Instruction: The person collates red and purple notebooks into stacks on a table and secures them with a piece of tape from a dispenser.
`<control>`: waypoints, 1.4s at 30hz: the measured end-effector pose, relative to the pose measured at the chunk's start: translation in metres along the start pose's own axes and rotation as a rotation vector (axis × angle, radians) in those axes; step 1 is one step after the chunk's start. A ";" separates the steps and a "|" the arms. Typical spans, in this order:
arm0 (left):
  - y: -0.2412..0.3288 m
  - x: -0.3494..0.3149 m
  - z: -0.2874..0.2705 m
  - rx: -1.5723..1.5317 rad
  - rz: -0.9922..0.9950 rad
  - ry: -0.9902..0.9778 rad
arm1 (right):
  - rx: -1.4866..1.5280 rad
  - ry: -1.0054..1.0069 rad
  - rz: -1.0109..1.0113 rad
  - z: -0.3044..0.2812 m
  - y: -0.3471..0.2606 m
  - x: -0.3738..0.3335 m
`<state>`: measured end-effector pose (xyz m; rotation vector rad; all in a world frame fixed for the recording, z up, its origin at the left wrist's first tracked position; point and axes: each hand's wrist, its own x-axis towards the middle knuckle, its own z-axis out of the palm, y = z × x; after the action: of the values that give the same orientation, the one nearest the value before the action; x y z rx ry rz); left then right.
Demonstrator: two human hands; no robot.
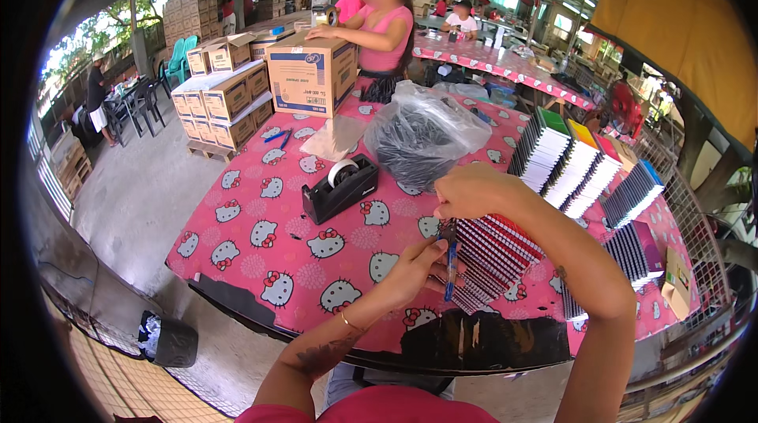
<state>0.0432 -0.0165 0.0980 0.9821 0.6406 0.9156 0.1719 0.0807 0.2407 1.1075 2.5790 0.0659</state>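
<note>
My left hand [422, 265] is closed around a blue-handled hand tool [451, 269] that looks like pliers. Its dark end points up toward my right hand, and its blue end points toward the table's front edge. Bent over from the right, my right hand [470, 190] is closed just above the tool, at the corner of a stack of spiral-bound notebooks [501, 253]. What its fingers pinch is hidden from this side. The notebooks have red edges and lie overlapped, with rows of wire coils showing. Just beyond sits a clear plastic bag [426, 135] full of dark pieces.
A black tape dispenser [341, 188] stands left of the bag. Farther off lie another blue-handled tool [278, 137] and a cardboard box [312, 75], with a person in pink behind it. More notebook stacks [564, 158] line the right side of the pink patterned table [260, 265].
</note>
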 end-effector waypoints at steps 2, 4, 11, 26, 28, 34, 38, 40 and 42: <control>-0.002 0.003 -0.004 0.015 0.008 0.003 | 0.001 0.004 -0.003 0.004 0.001 0.003; -0.005 0.003 -0.003 0.030 0.023 0.000 | 0.006 0.036 0.006 0.008 0.003 0.004; -0.014 -0.005 -0.003 0.021 0.036 -0.017 | 0.036 0.080 0.027 0.009 -0.001 0.011; -0.022 -0.009 -0.006 -0.014 -0.030 -0.066 | -0.031 0.095 0.006 0.015 -0.011 0.016; -0.021 -0.008 -0.004 -0.007 -0.019 -0.055 | -0.086 0.036 -0.035 0.013 -0.012 0.014; -0.018 -0.011 0.000 0.005 -0.012 -0.006 | -0.123 0.009 -0.054 0.008 -0.016 0.012; -0.017 -0.007 -0.001 -0.002 -0.011 -0.008 | -0.115 -0.019 -0.043 0.009 -0.016 0.012; -0.017 -0.007 -0.001 -0.001 -0.014 0.000 | -0.123 -0.025 -0.047 0.010 -0.017 0.012; -0.017 -0.008 -0.002 0.002 -0.023 0.007 | -0.123 -0.025 -0.053 0.010 -0.017 0.012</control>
<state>0.0440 -0.0269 0.0820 0.9718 0.6569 0.8986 0.1559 0.0764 0.2248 0.9892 2.5426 0.1936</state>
